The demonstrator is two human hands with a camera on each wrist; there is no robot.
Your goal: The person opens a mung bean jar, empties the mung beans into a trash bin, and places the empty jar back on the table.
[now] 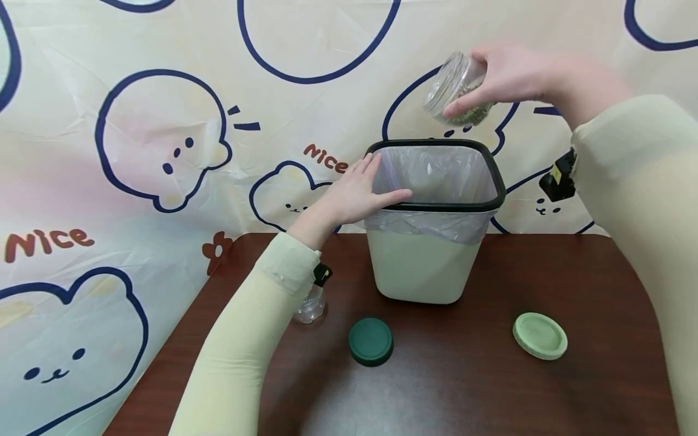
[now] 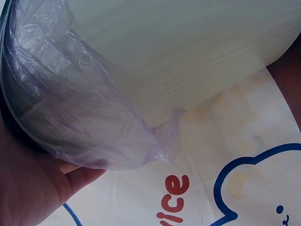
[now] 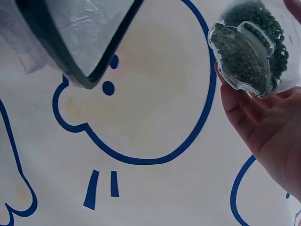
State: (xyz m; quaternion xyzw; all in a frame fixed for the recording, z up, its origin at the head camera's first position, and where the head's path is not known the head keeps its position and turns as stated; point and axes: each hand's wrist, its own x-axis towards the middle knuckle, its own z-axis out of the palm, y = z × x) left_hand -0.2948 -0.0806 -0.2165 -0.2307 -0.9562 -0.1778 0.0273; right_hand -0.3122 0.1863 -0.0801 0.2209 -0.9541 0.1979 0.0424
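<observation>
A pale green waste bin (image 1: 425, 266) with a black rim and a thin translucent bag (image 2: 80, 103) over it stands on the table. My left hand (image 1: 349, 194) rests on its front left corner, fingers straight along the rim and thumb across the front edge. Above the bin's right side, my right hand (image 1: 509, 75) grips a clear jar (image 1: 449, 82) tilted sideways, its mouth toward the left. Small green bean-like pieces (image 3: 242, 54) lie inside the jar, low along its side and base. No lid is on the jar.
A dark green lid (image 1: 371, 341) and a light green lid (image 1: 540, 335) lie on the brown table (image 1: 458, 387). A clear container (image 1: 311, 306) is partly hidden behind my left sleeve. A printed cloth (image 1: 163, 242) with cartoon bears hangs behind the table.
</observation>
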